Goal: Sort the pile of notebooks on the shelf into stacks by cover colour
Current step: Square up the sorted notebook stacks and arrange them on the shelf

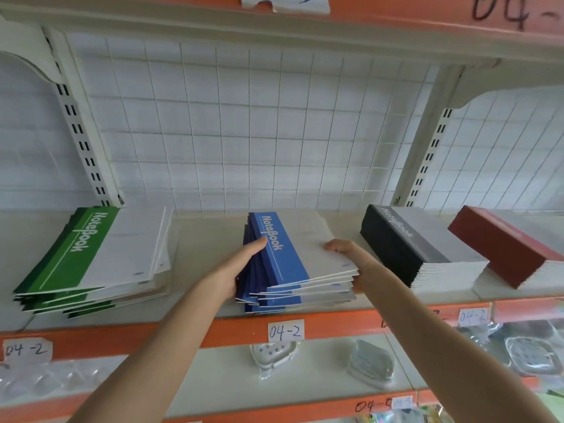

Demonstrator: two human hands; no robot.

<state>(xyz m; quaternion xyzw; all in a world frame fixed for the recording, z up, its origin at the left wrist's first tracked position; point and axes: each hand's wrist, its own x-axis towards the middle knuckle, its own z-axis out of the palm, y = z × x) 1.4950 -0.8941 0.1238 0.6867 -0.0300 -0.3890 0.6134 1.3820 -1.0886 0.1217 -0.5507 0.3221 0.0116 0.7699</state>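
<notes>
Blue "NoteBook" stack (288, 264) gripped: left hand (233, 271), right hand (351, 257); tag (286, 331) "04-2".

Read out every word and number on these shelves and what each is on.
"NoteBook": top cover of the green notebook stack.
"NoteBook": top cover of the blue notebook stack.
"NoteBook": top cover of the black notebook stack.
"04-2": left label, middle label, right label on the orange shelf edge.
"04-": handwritten on the top orange rail, cut off.
Too blurred: red notebook stack lettering, corner print.
</notes>
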